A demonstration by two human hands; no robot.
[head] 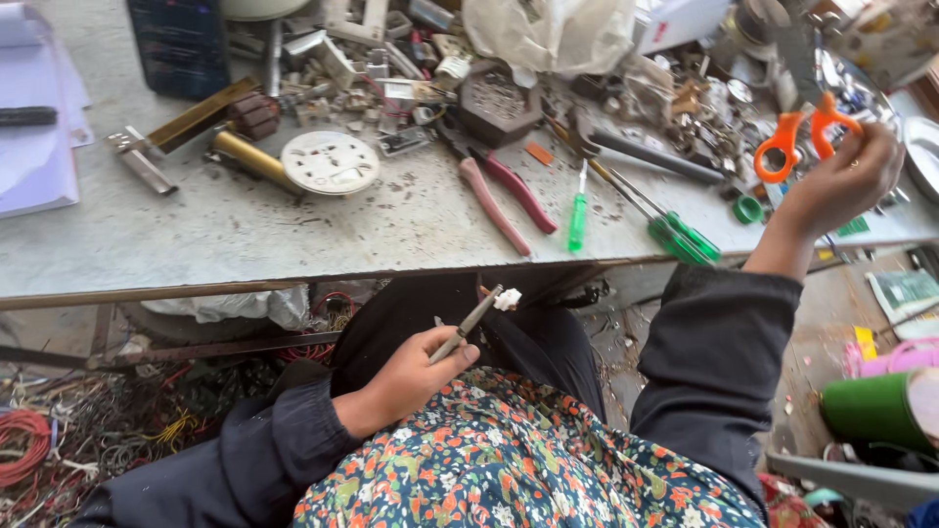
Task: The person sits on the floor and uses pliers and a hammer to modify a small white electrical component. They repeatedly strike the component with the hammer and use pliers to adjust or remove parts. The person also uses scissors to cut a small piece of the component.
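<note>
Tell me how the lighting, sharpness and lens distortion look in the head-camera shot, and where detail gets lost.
Head view: even, soft daylight, only faint shadows under the pink-handled pliers; the bench edge bows, wide-angle distortion; the white plastic bag is nearly blown out; the right hand with orange scissors looks slightly soft; the left hand holding a grey cable is sharp.
</note>
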